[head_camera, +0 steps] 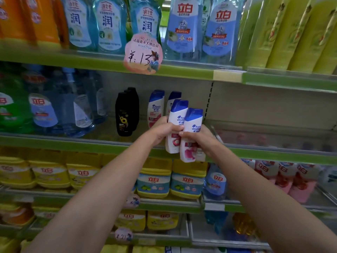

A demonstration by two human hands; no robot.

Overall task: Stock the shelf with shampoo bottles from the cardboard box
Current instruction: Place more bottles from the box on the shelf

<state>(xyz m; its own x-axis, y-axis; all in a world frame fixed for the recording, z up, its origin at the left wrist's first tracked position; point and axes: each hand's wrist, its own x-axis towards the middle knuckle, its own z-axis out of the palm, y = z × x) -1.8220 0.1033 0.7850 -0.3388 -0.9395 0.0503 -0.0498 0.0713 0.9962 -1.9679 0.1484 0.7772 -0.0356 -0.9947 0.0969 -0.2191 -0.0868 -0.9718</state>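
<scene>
Shelving [273, 83] with green edge strips fills our whole view, tier above tier, in what looks like a shop aisle. On the top tier we see orange bottles [27, 21] at the left, blue refill pouches [109, 24] in the middle and yellow-green bottles [291, 33] at the right. A round pink price tag [143, 53] hangs from that tier's front edge. On the middle tier, clear blue jugs [60, 106] stand at the left, black bottles [126, 114] near the centre, and just beside them a few white shampoo bottles with blue caps [156, 106] stand upright toward the back. The right stretch of this tier is bare white board. Below it we see yellow tubs [51, 174] and pink pouches [291, 178].

We hold two more bottles in front of the middle tier, both upright and touching each other. Our left hand [162, 130] curls round the left shampoo bottle [176, 123], thumb across its front. Our right hand [198, 137] wraps round the right shampoo bottle [191, 132], fingertips showing on its label. Both bottles hang just in front of the tier's edge, with the shelved ones behind them.
</scene>
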